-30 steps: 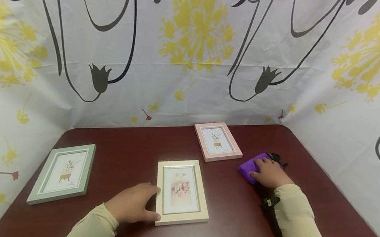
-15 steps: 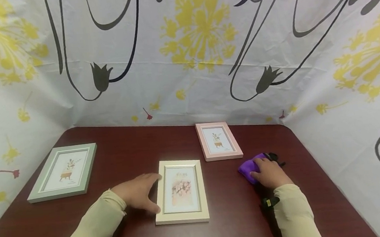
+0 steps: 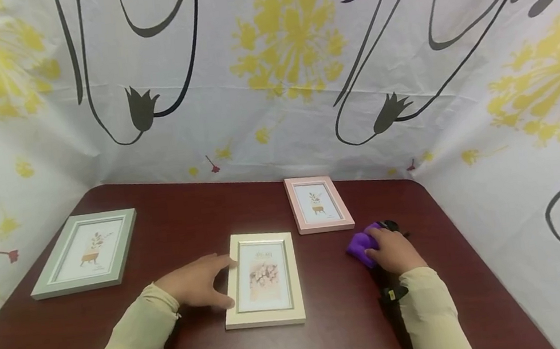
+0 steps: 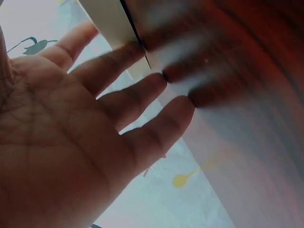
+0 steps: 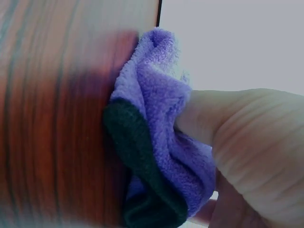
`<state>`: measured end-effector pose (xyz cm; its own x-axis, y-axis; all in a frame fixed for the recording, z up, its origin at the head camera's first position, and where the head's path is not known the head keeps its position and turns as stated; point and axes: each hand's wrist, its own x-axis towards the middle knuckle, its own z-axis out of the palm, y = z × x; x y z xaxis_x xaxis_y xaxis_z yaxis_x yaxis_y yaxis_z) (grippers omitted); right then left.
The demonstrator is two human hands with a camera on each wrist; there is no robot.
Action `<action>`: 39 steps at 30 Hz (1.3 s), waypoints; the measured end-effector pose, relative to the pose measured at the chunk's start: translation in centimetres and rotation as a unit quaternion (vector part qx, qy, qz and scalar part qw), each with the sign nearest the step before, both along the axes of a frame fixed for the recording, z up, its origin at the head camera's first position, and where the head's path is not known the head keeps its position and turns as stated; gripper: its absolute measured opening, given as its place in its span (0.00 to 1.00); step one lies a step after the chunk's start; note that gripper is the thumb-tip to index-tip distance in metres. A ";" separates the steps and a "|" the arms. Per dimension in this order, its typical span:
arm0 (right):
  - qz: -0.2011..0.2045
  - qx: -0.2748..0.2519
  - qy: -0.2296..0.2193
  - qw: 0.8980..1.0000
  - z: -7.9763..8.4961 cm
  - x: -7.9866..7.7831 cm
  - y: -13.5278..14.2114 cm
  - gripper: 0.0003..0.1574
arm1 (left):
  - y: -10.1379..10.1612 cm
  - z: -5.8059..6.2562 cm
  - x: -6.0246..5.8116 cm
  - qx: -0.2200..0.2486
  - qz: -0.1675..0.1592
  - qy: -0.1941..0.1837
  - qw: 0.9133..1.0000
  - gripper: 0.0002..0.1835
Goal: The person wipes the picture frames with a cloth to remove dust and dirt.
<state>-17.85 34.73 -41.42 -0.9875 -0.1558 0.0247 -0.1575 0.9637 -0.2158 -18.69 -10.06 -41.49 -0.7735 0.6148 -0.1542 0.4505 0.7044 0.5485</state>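
A cream picture frame [image 3: 293, 276] with a flower print lies flat at the middle of the table. Beside its left edge is my left hand [image 3: 196, 283], thumb spread from the fingers. In the left wrist view the fingers [image 4: 137, 99] are nearly straight; one meets the frame's side and other tips reach the tabletop. My right hand [image 3: 393, 249] grips a bunched purple cloth [image 3: 361, 247] at the right of the table. Up close, the fluffy cloth [image 5: 159, 90] has a dark green part [image 5: 133, 137], and my thumb presses into its folds. The right fingertips are mostly hidden.
A pink picture frame [image 3: 326, 228] lies at the back, just beyond the cloth. Far left lies a green picture frame [image 3: 122, 247]. Patterned white fabric [image 3: 193, 144] walls in the dark red-brown table [image 3: 186, 214] at the back and sides.
The purple cloth has become more bunched as my right hand closed on it. My left hand shifted slightly up and right along the cream frame's edge. The frames stayed in place.
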 end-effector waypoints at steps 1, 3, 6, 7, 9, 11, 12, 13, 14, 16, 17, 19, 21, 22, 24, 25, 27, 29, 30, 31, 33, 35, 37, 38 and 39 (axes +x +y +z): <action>0.004 -0.005 0.004 1.000 0.0 -0.1 0.0 0.25 | -0.1 0.0 0.0 0.000 0.001 0.000 1.000 0.40; 0.011 -0.015 0.008 1.000 0.0 -0.3 0.0 0.24 | -0.2 0.1 0.0 -0.005 0.004 0.000 1.000 0.41; 0.017 -0.038 0.005 0.999 0.3 -0.3 0.1 0.23 | -0.3 0.0 0.0 -0.010 -0.001 0.003 1.000 0.42; 0.019 -0.048 0.005 0.999 0.4 -0.2 0.1 0.23 | -0.2 0.0 0.1 -0.011 -0.005 0.004 1.000 0.42; 0.032 -0.067 0.010 0.997 0.8 -0.1 -0.2 0.23 | 0.0 -0.1 0.2 -0.008 -0.009 0.005 1.000 0.42; 0.050 -0.082 0.023 0.995 1.3 0.0 -1.0 0.23 | 0.3 -0.2 0.5 0.000 -0.017 0.010 1.000 0.42; 0.062 -0.087 0.032 0.994 1.7 0.1 -1.5 0.23 | 0.5 -0.2 0.6 0.007 -0.023 0.013 1.000 0.41; 0.072 -0.094 0.038 0.992 2.0 0.1 -2.2 0.22 | 0.7 -0.2 0.7 0.012 -0.029 0.017 0.999 0.41; 0.084 -0.098 0.043 0.991 2.4 0.3 -2.9 0.22 | 0.9 -0.2 0.8 0.017 -0.034 0.022 0.999 0.41; 0.108 -0.102 0.046 0.988 3.1 0.6 -4.2 0.20 | 1.1 -0.1 0.9 0.025 -0.044 0.035 0.998 0.40; 0.119 -0.103 0.045 0.987 3.4 0.7 -4.8 0.19 | 1.2 -0.1 1.0 0.027 -0.045 0.038 0.998 0.40; 0.136 -0.106 0.036 0.984 3.9 1.1 -5.7 0.19 | 1.3 0.1 1.1 0.026 -0.044 0.041 0.998 0.39; 0.150 -0.108 0.030 0.982 4.4 1.5 -6.5 0.19 | 1.4 0.2 1.2 0.025 -0.039 0.039 0.998 0.39; 0.153 -0.111 0.028 0.981 4.7 1.7 -6.8 0.20 | 1.4 0.3 1.3 0.024 -0.037 0.037 0.998 0.39; 0.160 -0.123 0.028 0.979 5.3 2.0 -7.5 0.22 | 1.4 0.3 1.3 0.020 -0.033 0.035 0.999 0.39; 0.166 -0.130 0.030 0.977 5.5 2.2 -7.8 0.23 | 1.4 0.3 1.3 0.018 -0.031 0.034 0.999 0.39; 0.182 -0.133 0.046 0.973 5.8 2.5 -8.4 0.24 | 1.5 0.3 1.4 0.014 -0.028 0.034 0.999 0.40; 0.203 -0.131 0.065 0.968 5.8 2.6 -9.2 0.24 | 1.6 0.2 1.4 0.009 -0.025 0.033 0.999 0.40; 0.216 -0.127 0.072 0.965 5.7 2.5 -9.7 0.24 | 1.6 0.2 1.4 0.009 -0.024 0.031 0.999 0.40; 0.229 -0.121 0.076 0.963 5.4 2.5 -10.1 0.24 | 1.6 0.2 1.4 0.009 -0.022 0.028 0.999 0.40; 0.248 -0.110 0.067 0.960 4.7 2.3 -11.0 0.24 | 1.6 0.1 1.4 0.010 -0.020 0.024 0.999 0.40; 0.255 -0.100 0.027 0.961 3.7 2.2 -11.6 0.24 | 1.6 0.1 1.4 0.012 -0.018 0.022 1.000 0.41; 0.250 -0.091 -0.021 0.964 2.8 2.2 -12.0 0.25 | 1.7 0.1 1.5 0.013 -0.018 0.022 1.000 0.41; 0.243 -0.089 -0.043 0.965 2.4 2.2 -12.1 0.25 | 1.7 0.1 1.5 0.014 -0.018 0.021 1.000 0.41; 0.234 -0.087 -0.062 0.966 2.0 2.2 -12.1 0.25 | 1.8 0.0 1.5 0.013 -0.018 0.022 1.000 0.41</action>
<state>-15.63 22.59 -39.40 -0.8073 -0.5897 -0.0221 -0.5295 0.7405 -0.4138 -17.20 -8.26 -41.44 -0.7568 0.6453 -0.1044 0.4986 0.6731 0.5462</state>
